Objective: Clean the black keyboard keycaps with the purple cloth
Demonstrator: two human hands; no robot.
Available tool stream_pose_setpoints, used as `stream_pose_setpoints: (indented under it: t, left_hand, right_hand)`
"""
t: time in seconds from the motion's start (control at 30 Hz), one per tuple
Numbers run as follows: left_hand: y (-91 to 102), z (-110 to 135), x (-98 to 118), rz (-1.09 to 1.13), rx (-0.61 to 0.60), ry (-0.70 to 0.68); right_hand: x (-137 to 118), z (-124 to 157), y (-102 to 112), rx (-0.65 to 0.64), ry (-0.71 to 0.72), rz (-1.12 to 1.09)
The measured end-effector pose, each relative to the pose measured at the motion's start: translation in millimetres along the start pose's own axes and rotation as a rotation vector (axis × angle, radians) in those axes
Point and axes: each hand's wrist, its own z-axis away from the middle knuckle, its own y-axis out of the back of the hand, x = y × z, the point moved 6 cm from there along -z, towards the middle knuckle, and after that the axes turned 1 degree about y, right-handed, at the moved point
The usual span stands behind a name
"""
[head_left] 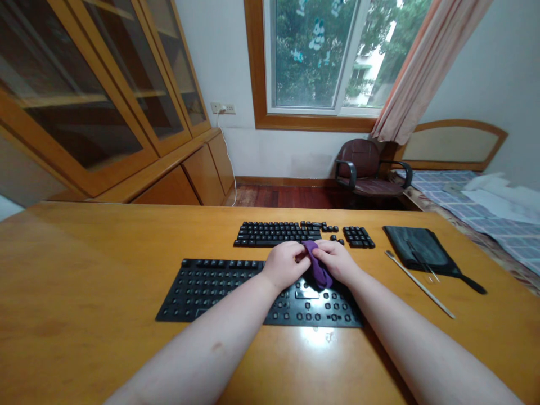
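Purple cloth, bunched, over a black keyboard base

Directions reading from the cloth, as I am watching:
- Left hand, at 10 o'clock: curling, thumb and fingers nipping the cloth's edge.
- Right hand, at 2: closing its fingers round the cloth.
- Keyboard base: lying beneath, stretching toward 9.
- Black keycaps, in rows: sitting at 11.
- Number-pad keycaps, grouped: sitting at 1.
- Dark pouch: lying at 3.
- Slender brush: slanting toward 4.
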Motion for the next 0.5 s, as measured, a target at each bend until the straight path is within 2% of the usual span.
stream_pose_setpoints:
  t: [0.27, 0.5]
  left_hand:
    - [1.6, 1.1, 0.1, 0.051, 0.023, 0.006]
    - [2.5, 0.4, 0.5, 0.089, 0.025, 0.024]
  right_hand:
    - [-1.4, -0.1, -2.5, -0.016, -0.003, -0.025]
    - [2.1, 1.2, -1.5, 0.044, -0.1, 0.004]
